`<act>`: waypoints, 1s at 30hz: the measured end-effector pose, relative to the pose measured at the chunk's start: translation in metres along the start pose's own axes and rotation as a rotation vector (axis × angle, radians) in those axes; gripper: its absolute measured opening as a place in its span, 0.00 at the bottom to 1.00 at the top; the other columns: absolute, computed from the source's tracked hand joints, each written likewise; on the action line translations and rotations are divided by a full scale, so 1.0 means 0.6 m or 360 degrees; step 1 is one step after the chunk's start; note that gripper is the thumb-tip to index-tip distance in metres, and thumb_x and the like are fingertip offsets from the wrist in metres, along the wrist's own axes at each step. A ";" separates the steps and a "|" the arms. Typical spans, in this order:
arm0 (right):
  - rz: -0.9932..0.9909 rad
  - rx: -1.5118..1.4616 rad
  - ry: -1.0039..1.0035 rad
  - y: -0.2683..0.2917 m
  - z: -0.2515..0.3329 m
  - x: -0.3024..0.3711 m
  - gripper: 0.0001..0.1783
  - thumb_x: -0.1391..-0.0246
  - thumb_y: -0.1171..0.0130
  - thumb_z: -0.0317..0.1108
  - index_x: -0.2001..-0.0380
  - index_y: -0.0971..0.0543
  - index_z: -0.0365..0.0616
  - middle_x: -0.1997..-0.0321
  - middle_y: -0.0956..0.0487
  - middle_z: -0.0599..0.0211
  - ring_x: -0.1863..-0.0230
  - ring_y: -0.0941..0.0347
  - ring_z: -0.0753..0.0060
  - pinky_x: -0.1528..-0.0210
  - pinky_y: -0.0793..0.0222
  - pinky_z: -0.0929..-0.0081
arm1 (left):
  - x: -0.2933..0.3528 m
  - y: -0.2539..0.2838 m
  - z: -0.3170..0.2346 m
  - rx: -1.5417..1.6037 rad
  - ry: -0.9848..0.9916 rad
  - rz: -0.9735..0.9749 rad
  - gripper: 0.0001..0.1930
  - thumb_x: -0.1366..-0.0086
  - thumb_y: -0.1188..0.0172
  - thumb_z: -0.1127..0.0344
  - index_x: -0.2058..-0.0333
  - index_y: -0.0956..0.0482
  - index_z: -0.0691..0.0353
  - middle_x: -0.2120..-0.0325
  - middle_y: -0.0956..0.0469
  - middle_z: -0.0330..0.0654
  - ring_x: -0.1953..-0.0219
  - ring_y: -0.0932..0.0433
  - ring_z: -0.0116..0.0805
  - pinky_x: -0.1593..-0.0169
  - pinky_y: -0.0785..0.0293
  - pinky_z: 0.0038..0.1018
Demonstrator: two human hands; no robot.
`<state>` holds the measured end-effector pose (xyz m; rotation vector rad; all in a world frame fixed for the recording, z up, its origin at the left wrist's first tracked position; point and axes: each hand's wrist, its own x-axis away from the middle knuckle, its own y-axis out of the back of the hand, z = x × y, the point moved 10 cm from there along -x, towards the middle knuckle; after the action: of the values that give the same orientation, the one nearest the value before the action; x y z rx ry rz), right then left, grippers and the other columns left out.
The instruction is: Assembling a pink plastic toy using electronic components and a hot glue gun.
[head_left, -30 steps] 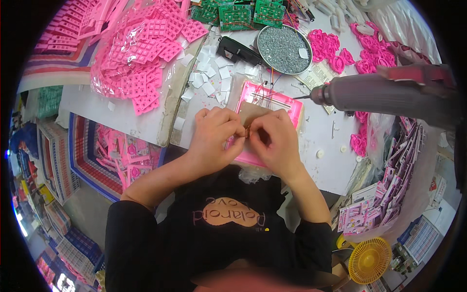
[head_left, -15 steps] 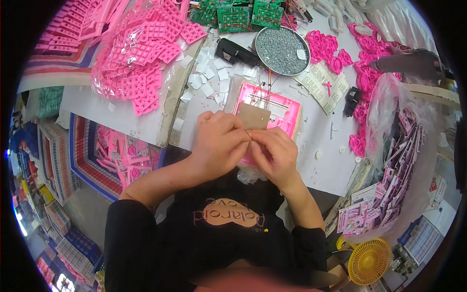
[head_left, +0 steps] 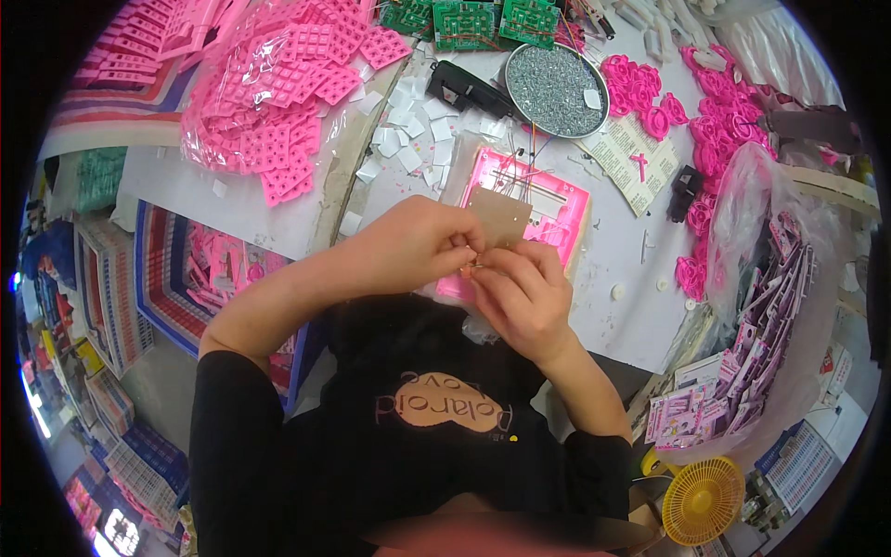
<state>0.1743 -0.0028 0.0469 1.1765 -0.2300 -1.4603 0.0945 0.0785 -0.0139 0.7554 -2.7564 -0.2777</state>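
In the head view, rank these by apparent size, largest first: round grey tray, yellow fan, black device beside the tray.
1. round grey tray
2. yellow fan, nearly as large; fisheye bending makes this unsure
3. black device

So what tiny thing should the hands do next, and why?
Probably lower the small part pinched between the left hand and right hand onto the pink frame. Both hands meet right at its near edge beside the tan board, and the part looks held just above it.
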 end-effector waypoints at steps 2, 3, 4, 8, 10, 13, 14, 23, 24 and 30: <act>0.0031 0.0049 -0.0019 -0.005 0.003 0.007 0.11 0.62 0.28 0.27 0.70 0.18 0.41 0.60 0.21 0.70 0.58 0.28 0.59 0.63 0.28 0.69 | 0.006 -0.006 -0.028 -0.0454 -0.0406 -0.0092 0.06 0.38 0.38 0.72 0.61 0.21 0.64 0.75 0.22 0.44 0.72 0.20 0.40 0.67 0.25 0.31; 0.0046 0.0083 -0.0022 -0.009 0.004 0.010 0.12 0.62 0.28 0.27 0.71 0.18 0.41 0.59 0.21 0.70 0.57 0.29 0.58 0.62 0.29 0.68 | 0.008 -0.010 -0.031 -0.0519 -0.0499 -0.0119 0.07 0.39 0.37 0.72 0.62 0.21 0.64 0.74 0.23 0.44 0.70 0.21 0.43 0.66 0.25 0.32; 0.0058 0.0117 -0.0020 -0.015 0.004 0.014 0.12 0.63 0.28 0.27 0.71 0.19 0.41 0.59 0.22 0.70 0.56 0.29 0.57 0.60 0.30 0.67 | 0.009 -0.015 -0.035 -0.0588 -0.0594 -0.0149 0.07 0.40 0.36 0.71 0.62 0.21 0.63 0.73 0.23 0.44 0.68 0.21 0.45 0.66 0.25 0.33; 0.0090 0.0206 -0.0026 -0.029 0.007 0.022 0.12 0.65 0.30 0.28 0.72 0.19 0.41 0.57 0.23 0.70 0.53 0.32 0.57 0.56 0.33 0.64 | 0.022 -0.029 -0.035 -0.0803 -0.0778 -0.0186 0.09 0.43 0.34 0.71 0.64 0.23 0.62 0.71 0.27 0.43 0.66 0.24 0.46 0.65 0.26 0.37; 0.0131 0.0234 -0.0017 -0.032 0.009 0.023 0.11 0.64 0.31 0.29 0.72 0.19 0.41 0.57 0.23 0.70 0.53 0.32 0.57 0.56 0.34 0.62 | 0.026 -0.031 -0.031 -0.0774 -0.0825 -0.0243 0.09 0.43 0.35 0.72 0.63 0.23 0.62 0.71 0.28 0.43 0.67 0.25 0.46 0.66 0.26 0.37; 0.0204 0.0273 -0.0008 -0.034 0.012 0.021 0.10 0.63 0.33 0.30 0.72 0.19 0.41 0.56 0.23 0.69 0.53 0.32 0.57 0.55 0.35 0.60 | 0.029 -0.030 -0.028 -0.0755 -0.0857 -0.0283 0.09 0.43 0.35 0.72 0.63 0.23 0.62 0.72 0.28 0.43 0.68 0.26 0.46 0.66 0.27 0.37; 0.0232 0.0289 -0.0007 -0.035 0.013 0.020 0.10 0.62 0.34 0.30 0.72 0.19 0.41 0.55 0.23 0.69 0.52 0.32 0.57 0.54 0.35 0.59 | 0.029 -0.030 -0.027 -0.0750 -0.0863 -0.0288 0.09 0.43 0.35 0.72 0.63 0.23 0.62 0.72 0.28 0.44 0.68 0.26 0.47 0.66 0.27 0.37; 0.0666 0.0111 -0.0315 -0.047 0.007 0.032 0.19 0.58 0.33 0.31 0.59 0.18 0.43 0.59 0.27 0.68 0.54 0.33 0.55 0.53 0.36 0.57 | -0.003 -0.007 0.032 -0.0196 0.0070 -0.0053 0.15 0.40 0.34 0.71 0.55 0.25 0.62 0.65 0.25 0.45 0.66 0.25 0.41 0.64 0.28 0.34; 0.0665 0.0110 -0.0295 -0.046 0.008 0.033 0.20 0.58 0.32 0.31 0.57 0.18 0.43 0.59 0.26 0.68 0.55 0.33 0.56 0.53 0.36 0.58 | -0.001 0.029 0.014 -0.0367 -0.0103 -0.0392 0.16 0.39 0.34 0.70 0.54 0.26 0.62 0.63 0.25 0.46 0.64 0.25 0.41 0.63 0.28 0.33; 0.0457 0.0055 -0.0210 -0.035 -0.006 0.043 0.20 0.54 0.31 0.34 0.54 0.18 0.45 0.63 0.26 0.70 0.60 0.31 0.61 0.56 0.36 0.62 | 0.059 0.067 -0.034 -0.0945 -0.0485 -0.0536 0.19 0.43 0.30 0.65 0.55 0.25 0.62 0.53 0.28 0.50 0.51 0.29 0.49 0.48 0.31 0.40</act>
<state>0.1688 -0.0164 0.0166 1.0277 -0.4965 -1.2844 0.0524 0.0918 0.0231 1.0572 -2.5526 -1.3025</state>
